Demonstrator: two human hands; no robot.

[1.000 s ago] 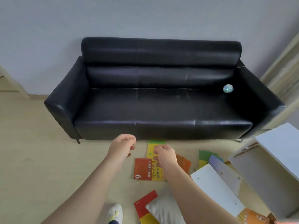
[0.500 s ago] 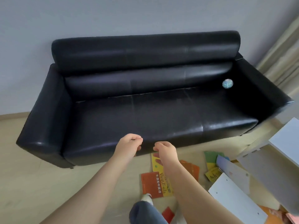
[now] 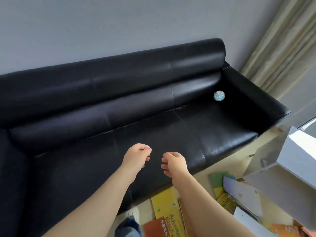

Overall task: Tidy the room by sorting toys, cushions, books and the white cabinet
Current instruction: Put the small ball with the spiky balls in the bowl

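Sofa (image 3: 119,93) was black, its left arm cut off by the left edge of the frame, with the seat filling the middle. At bottom centre, a knee in blue denim (image 3: 127,228) and a white shoe (image 3: 133,212) were partly hidden under the left forearm. Left hand (image 3: 138,158) hung over the seat front, fingers loosely curled, holding nothing. Right hand (image 3: 176,164) was just beside it, not touching, same loose curl, empty. The right forearm covered parts of a yellow book (image 3: 166,205) and an orange-red book (image 3: 157,227) on the floor; both long axes ran from the sofa toward the bottom edge. Small bluish ball (image 3: 219,95) sat in the sofa's far right corner against the backrest. Green book (image 3: 217,181) lay under a pale loose panel (image 3: 246,194) at lower right. White cabinet (image 3: 297,161) was blurred, tilted and cut off by the right edge; its open side was hard to make out. Curtain (image 3: 280,48) hung at upper right.
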